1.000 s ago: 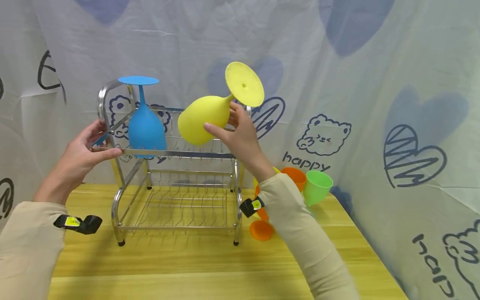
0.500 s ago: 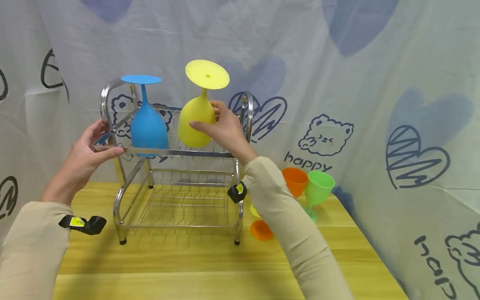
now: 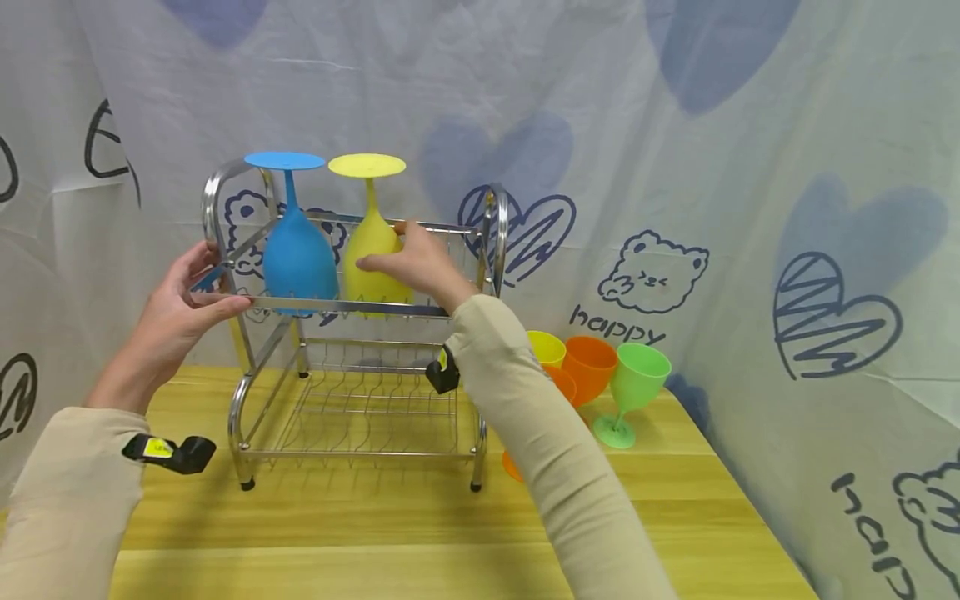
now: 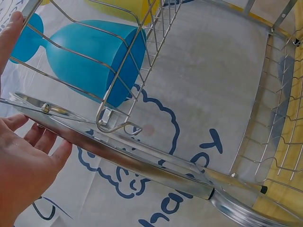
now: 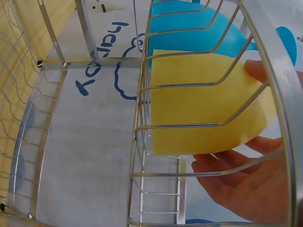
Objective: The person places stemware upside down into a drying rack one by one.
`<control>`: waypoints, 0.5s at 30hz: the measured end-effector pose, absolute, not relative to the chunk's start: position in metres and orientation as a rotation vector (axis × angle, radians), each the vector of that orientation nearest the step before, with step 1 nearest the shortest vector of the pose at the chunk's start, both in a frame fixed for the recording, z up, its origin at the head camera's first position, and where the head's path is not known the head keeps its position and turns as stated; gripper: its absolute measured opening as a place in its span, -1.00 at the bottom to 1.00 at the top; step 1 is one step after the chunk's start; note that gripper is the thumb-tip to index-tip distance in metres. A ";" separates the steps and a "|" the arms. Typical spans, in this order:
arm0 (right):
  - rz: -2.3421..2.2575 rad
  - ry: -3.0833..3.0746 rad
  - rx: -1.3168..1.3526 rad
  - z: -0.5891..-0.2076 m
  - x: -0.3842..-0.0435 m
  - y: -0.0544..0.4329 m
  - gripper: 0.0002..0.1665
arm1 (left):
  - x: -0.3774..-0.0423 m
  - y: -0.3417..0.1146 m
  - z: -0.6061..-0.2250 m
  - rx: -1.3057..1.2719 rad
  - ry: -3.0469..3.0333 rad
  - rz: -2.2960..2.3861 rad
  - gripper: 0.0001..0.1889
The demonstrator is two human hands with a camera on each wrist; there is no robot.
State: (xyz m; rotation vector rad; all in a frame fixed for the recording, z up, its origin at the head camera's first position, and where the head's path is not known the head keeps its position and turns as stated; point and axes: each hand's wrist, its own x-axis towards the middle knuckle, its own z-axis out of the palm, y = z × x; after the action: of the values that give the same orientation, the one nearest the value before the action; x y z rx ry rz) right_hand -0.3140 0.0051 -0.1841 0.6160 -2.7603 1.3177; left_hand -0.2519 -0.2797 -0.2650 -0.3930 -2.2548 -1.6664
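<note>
A two-tier metal dish rack (image 3: pixel 360 455) stands on the wooden table. Its left side frame is gripped by my left hand (image 3: pixel 168 317), thumb along the upper shelf's front bar and fingers around the post; the left wrist view shows these fingers at the tube (image 4: pixel 123 165). A blue plastic goblet (image 3: pixel 300 262) rests upside down at the left of the upper shelf. Beside it a yellow goblet (image 3: pixel 367 279), also base up, sits in the same shelf. My right hand (image 3: pixel 420 262) holds its bowl between thumb and fingers; the right wrist view shows the yellow bowl (image 5: pixel 199 104) behind the wires.
Right of the rack several goblets stand upright: a green one (image 3: pixel 639 377), an orange one (image 3: pixel 592 367) and a yellow one (image 3: pixel 546 347), partly behind my right sleeve (image 3: pixel 525 392). A printed cloth (image 3: pixel 720 167) hangs behind and at the right. The lower shelf (image 3: pixel 375 408) holds nothing.
My right hand has moved left and down with the yellow goblet, turning it from tilted to upright with its base up, next to the blue one. My left hand keeps its hold.
</note>
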 end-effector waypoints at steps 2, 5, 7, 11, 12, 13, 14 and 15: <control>1.328 -2.767 0.630 -0.184 -0.314 0.005 -0.15 | -0.252 -0.279 -0.265 -0.377 -2.271 -1.650 -0.14; 1.345 -2.786 0.639 -0.185 -0.315 0.006 -0.23 | -0.252 -0.277 -0.265 -0.365 -2.289 -1.623 -0.15; 1.345 -2.800 0.648 -0.185 -0.316 0.006 -0.28 | -0.252 -0.277 -0.265 -0.364 -2.299 -1.602 -0.15; 1.328 -2.838 0.671 -0.185 -0.318 0.006 -0.33 | -0.251 -0.277 -0.266 -0.362 -2.294 -1.599 -0.16; 1.316 -2.848 0.673 -0.184 -0.318 0.007 -0.34 | -0.251 -0.277 -0.266 -0.360 -2.292 -1.601 -0.16; 1.305 -2.858 0.675 -0.184 -0.318 0.007 -0.37 | -0.251 -0.277 -0.267 -0.360 -2.288 -1.607 -0.17; 1.299 -2.866 0.668 -0.184 -0.318 0.007 -0.39 | -0.250 -0.277 -0.267 -0.359 -2.285 -1.608 -0.17; 1.301 -2.872 0.659 -0.184 -0.318 0.007 -0.42 | -0.250 -0.277 -0.267 -0.357 -2.285 -1.605 -0.17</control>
State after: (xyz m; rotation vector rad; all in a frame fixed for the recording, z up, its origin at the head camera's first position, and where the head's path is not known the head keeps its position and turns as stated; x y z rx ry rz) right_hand -0.3176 0.0072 -0.1844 0.6592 -2.8717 1.3011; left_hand -0.2502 -0.2774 -0.2671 -0.3568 -2.2847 -1.6048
